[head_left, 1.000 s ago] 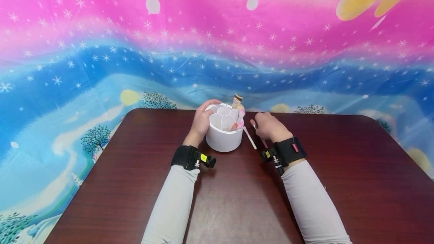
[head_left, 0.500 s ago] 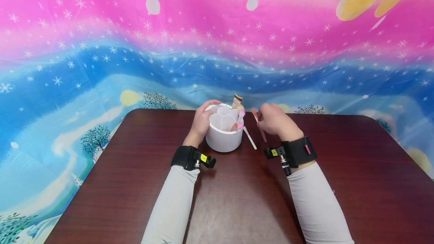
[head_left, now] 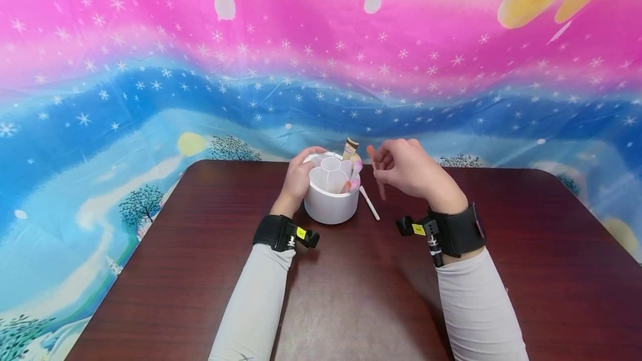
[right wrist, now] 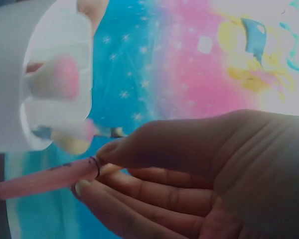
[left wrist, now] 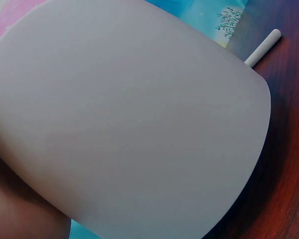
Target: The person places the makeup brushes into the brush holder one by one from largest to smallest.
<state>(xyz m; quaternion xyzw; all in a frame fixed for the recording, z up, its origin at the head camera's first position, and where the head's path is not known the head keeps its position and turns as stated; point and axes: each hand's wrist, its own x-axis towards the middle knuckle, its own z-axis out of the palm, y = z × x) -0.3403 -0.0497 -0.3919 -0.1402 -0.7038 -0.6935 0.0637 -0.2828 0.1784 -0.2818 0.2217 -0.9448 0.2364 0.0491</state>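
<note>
My left hand (head_left: 297,181) grips the far left rim of a round white makeup organizer (head_left: 331,208), its thumb over the edge. Brushes with pink tips (right wrist: 60,77) and a beige-and-brown tube (head_left: 350,149) stand in its right-hand compartments. Between thumb and fingertips, my right hand (head_left: 413,174) pinches a makeup brush with a pink handle (right wrist: 50,177), raised just right of the organizer. The brush's orange head (head_left: 371,151) points up and the handle slants down. In the left wrist view the organizer's white wall (left wrist: 129,119) fills most of the picture.
A white stick-like handle (head_left: 369,203) lies on the dark wooden table (head_left: 331,294), close to the organizer's right side. Behind the table's far edge hangs a colourful snowflake-patterned cloth (head_left: 301,71).
The right hand has lifted the pink-handled brush off the table, moving up, and its wrist has swung to the right. The left hand and the organizer have stayed in place.
</note>
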